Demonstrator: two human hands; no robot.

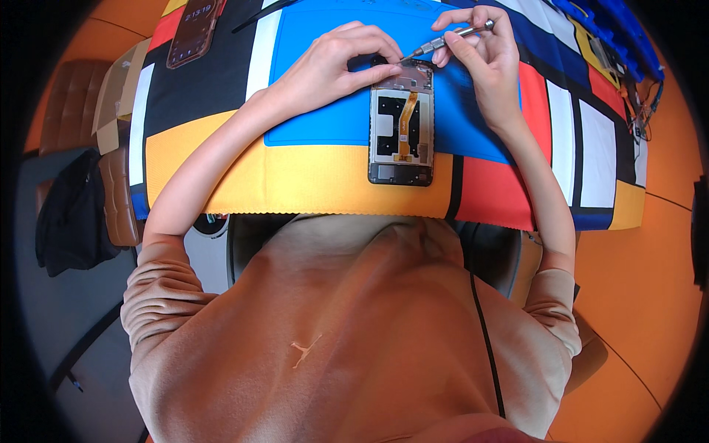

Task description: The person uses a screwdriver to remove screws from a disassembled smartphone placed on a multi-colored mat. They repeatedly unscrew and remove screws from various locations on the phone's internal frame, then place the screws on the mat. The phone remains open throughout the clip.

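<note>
While the left hand (pixel 340 63) touches phone (pixel 385 133), right hand (pixel 490 65) holds screwdriver (pixel 437 46) (slanted).

1. Orange, dark-lined floor (pixel 635 295) is showing at right and upper left.
2. Colour-blocked tablecloth (pixel 317 177) is spreading across the upper middle, its near edge finely scalloped.
3. Brown padded seat (pixel 70 96) is standing at far left; black fabric (pixel 70 214) is lying beside it.
4. Bright light is reaching the tablecloth.

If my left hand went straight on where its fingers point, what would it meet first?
Probably the screwdriver: its tip sits right beside your left hand, at the top end of the opened phone. Depth there is unclear.
</note>
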